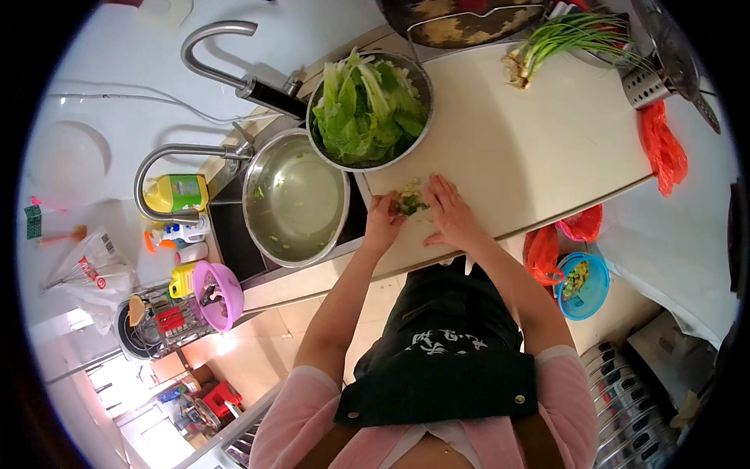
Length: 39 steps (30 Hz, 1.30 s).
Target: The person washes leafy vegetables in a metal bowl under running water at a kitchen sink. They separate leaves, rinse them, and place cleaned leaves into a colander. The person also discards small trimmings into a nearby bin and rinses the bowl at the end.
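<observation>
A small heap of green and pale vegetable scraps (411, 202) lies on the cream countertop (469, 135), between my two hands. My left hand (384, 221) curls at its left side with the fingertips touching the bits; whether it grips any is unclear. On the other side my right hand (450, 212) rests on the counter, fingers extended and thumb apart, holding nothing. Just beyond the hands stands a metal pot (370, 166) heaped with leafy greens (366, 114). To the left, a steel basin (296, 196) of water with floating leaf bits sits over the dark sink (234, 234).
Two curved faucets (220, 29) rise behind the sink. Spring onions (556, 44) lie at the far right, near a perforated steel utensil holder (644, 88). A pink basin (220, 296) stands at the left edge. Below the counter are a blue bin (592, 293) and red plastic bags (540, 255).
</observation>
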Motion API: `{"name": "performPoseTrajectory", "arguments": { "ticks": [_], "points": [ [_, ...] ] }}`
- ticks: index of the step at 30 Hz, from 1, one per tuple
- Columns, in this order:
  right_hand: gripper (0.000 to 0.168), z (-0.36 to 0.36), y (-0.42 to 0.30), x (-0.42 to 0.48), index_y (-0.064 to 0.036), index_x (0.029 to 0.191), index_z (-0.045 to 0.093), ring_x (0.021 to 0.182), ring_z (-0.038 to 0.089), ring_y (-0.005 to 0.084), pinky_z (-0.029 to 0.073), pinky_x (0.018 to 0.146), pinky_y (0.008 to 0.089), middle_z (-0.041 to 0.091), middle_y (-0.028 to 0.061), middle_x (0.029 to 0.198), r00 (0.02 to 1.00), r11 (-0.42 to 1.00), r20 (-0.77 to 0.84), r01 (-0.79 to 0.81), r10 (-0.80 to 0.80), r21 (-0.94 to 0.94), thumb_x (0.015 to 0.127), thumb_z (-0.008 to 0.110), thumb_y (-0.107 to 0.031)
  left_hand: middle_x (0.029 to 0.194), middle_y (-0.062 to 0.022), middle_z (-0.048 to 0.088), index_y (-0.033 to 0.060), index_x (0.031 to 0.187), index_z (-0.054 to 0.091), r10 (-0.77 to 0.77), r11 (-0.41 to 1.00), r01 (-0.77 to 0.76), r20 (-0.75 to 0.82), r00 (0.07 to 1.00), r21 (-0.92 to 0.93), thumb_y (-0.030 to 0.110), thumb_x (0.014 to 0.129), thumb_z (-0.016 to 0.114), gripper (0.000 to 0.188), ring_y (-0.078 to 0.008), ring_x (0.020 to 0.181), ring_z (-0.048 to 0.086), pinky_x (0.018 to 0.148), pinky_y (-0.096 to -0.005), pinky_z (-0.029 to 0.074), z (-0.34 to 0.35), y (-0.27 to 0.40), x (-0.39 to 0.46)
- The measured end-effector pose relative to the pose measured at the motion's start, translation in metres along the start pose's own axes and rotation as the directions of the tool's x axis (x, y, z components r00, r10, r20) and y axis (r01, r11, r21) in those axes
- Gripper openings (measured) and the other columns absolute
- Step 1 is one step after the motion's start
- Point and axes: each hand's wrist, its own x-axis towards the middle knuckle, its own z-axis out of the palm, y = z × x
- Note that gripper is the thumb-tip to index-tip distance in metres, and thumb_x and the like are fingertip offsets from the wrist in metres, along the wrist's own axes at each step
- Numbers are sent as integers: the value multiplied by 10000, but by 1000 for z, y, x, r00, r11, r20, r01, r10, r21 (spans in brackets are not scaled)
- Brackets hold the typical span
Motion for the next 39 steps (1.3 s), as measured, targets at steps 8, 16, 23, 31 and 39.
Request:
{"name": "performPoseTrajectory", "arguments": {
  "ticks": [8,16,23,31,39],
  "points": [
    [492,53,-21,65,-73,1099,495,1096,393,294,304,956,397,455,130,1111,980,977,-29,192,-195,-93,679,626,-295,949,-116,570,-17,1122,462,-174,919,133,-80,982,-370,-62,770,471,355,-154,813,568,707,-249,468,-22,-30,-11],
    [64,82,-4,69,-103,646,527,767,514,228,470,639,329,503,54,717,960,933,-122,207,-252,-295,662,557,-157,923,-87,579,-4,1039,520,-331,898,273,-119,936,-345,21,802,507,239,-133,784,563,670,-239,453,-40,-51,-66],
    [213,53,-4,73,-121,607,477,476,390,118,361,432,241,405,10,535,653,579,-225,-395,723,714,773,571,-215,912,-91,550,14,1014,542,-100,981,70,-161,982,-179,24,795,521,220,-167,756,562,614,-258,464,-22,-20,-58],
    [306,-60,49,-94,-129,586,374,471,291,89,219,356,192,323,-24,541,668,-672,292,422,684,608,804,566,-223,932,-158,520,26,933,554,179,970,-142,-182,967,196,40,670,575,265,-315,850,524,703,-387,451,21,4,43],
    [326,-112,123,-393,-141,602,409,474,382,113,270,382,217,413,-18,549,-151,-116,283,662,947,741,852,478,-338,729,-142,594,33,739,608,126,935,-94,-72,989,343,91,690,577,82,-290,694,581,630,-359,463,40,7,42]
  ]
}}
